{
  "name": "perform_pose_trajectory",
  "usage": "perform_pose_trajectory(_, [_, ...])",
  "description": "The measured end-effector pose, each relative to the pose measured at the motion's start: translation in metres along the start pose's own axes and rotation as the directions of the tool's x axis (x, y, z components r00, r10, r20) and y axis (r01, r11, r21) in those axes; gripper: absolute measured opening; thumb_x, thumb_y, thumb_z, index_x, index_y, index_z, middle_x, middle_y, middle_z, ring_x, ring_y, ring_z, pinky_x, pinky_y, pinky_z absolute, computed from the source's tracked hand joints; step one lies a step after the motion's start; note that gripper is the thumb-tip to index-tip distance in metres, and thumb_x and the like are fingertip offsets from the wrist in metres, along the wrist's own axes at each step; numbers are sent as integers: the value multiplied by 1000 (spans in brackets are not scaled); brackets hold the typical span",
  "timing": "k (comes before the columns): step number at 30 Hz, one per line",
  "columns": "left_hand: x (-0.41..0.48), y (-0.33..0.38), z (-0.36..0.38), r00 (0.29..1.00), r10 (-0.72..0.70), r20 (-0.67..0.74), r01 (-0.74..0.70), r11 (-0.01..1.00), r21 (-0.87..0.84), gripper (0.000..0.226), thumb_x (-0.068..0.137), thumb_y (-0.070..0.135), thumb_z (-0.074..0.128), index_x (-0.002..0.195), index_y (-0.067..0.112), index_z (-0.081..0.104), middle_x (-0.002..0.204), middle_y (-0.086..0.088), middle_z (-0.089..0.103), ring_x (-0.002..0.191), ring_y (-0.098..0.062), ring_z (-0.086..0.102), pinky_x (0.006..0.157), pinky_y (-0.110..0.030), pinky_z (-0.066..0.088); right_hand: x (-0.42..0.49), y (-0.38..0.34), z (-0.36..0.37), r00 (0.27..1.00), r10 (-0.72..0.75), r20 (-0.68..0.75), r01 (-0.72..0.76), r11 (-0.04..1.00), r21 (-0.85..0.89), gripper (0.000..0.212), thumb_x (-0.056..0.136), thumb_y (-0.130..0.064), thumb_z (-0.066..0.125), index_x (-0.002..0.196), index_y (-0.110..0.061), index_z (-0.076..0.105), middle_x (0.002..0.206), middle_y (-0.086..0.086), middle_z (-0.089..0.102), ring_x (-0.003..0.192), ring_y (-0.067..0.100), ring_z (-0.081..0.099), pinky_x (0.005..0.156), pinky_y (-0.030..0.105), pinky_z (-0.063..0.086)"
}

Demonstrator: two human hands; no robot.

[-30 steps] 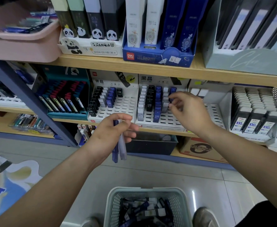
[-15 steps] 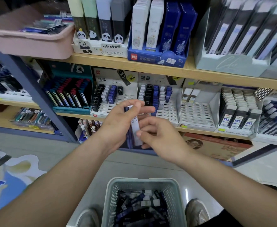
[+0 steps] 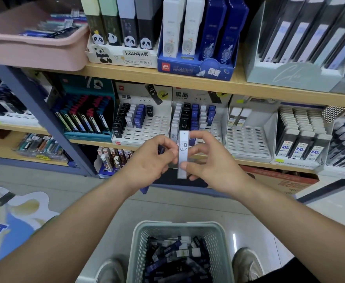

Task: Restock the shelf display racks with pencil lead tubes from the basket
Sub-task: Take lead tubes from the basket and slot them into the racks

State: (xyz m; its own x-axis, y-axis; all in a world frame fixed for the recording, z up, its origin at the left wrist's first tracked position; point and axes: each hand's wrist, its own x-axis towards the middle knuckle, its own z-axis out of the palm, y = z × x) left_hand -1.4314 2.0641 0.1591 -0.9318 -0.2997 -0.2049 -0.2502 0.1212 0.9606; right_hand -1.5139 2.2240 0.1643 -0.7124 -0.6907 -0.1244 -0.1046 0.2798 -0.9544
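In the head view our right hand pinches the white tube upright by its long sides, in front of the slotted rack; our left hand curls round a dark blue tube; the white tube seems light, stiff, smooth plastic, so probably slippery; more tubes lie in the mesh basket below.

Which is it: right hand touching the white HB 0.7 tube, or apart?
Touching. Head view shows the right hand pinching the white HB 0.7 tube, thumb on its front, fingers curled behind its top.
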Motion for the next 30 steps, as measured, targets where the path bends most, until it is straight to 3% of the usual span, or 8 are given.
perform_pose_trajectory(2, [2, -3, 3, 1000, -11, 24, 10, 1000, 21, 6, 102, 18, 55, 102, 13, 58, 70, 2, 62, 54, -15, 43, 45, -26, 30, 1, 1, -3, 1000, -16, 12, 16, 1000, -12, 77, 83, 0, 75, 139, -41, 41, 95, 2, 65, 72, 29, 72, 64, 37, 61])
perform_pose_trajectory(4, [4, -4, 5, 999, -10, 40, 8, 999, 45, 6, 101, 22, 57, 102, 16, 59, 68, 3, 62, 53, -15, 47, 46, -27, 34, 3, 1, -8, 999, -28, 28, 28, 1000, -4, 78, 84, 0, 75, 140, -42, 42, 94, 6, 63, 72, 31, 72, 64, 37, 61])
perform_pose_trajectory(7, [6, -5, 7, 999, -16, 30, 14, 998, 65, 11, 99, 27, 61, 103, 16, 61, 62, 2, 60, 46, -15, 45, 43, -24, 36, 9, 4, -20, 999, -55, -2, 55, 998, -12, 61, 87, -2, 73, 131, -37, 49, 93, 11, 67, 74, 30, 73, 66, 42, 62])
perform_pose_trajectory(11, [9, -7, 5, 998, -50, 26, 48, 996, 81, 13, 97, 30, 63, 102, 18, 64, 57, 3, 57, 43, -13, 36, 43, -24, 32, 28, 14, -50, 983, -103, -152, 78, 984, -158, 39, 91, -9, 69, 114, -36, 51, 77, -1, 68, 73, 28, 69, 61, 45, 60])
perform_pose_trajectory(15, [13, -11, 5, 995, -92, 30, 91, 995, 41, 14, 97, 28, 64, 103, 15, 65, 60, 1, 50, 48, -13, 36, 47, -27, 33, 58, 26, -78, 944, -163, -288, 90, 964, -251, 31, 92, -12, 68, 100, -37, 52, 99, 6, 65, 77, 28, 69, 67, 45, 60])
perform_pose_trajectory(18, [18, -15, 4, 992, -129, 14, 129, 992, 8, 5, 98, 16, 60, 101, 14, 63, 62, 0, 52, 54, -17, 39, 52, -31, 37, 81, 36, -87, 907, -247, -340, 109, 919, -378, 25, 90, -15, 70, 96, -34, 55, 94, -6, 62, 82, 22, 68, 77, 48, 58])
perform_pose_trajectory(23, [27, -19, -1, 983, -185, -11, 184, 982, -50, 22, 89, -8, 49, 92, 11, 59, 60, -4, 56, 50, -18, 45, 49, -29, 42, 100, 44, -81, 906, -296, -304, 107, 852, -513, 17, 90, -17, 72, 100, -22, 59, 86, -10, 62, 84, 16, 65, 79, 34, 55])
perform_pose_trajectory(30, [25, -20, -12, 976, -219, 0, 218, 971, -99, 24, 90, -11, 43, 85, 9, 54, 65, -6, 59, 53, -17, 47, 51, -29, 43, 102, 52, -78, 904, -354, -238, 142, 776, -615, 12, 92, -15, 69, 101, -17, 62, 88, -9, 60, 81, 9, 61, 69, 8, 41])
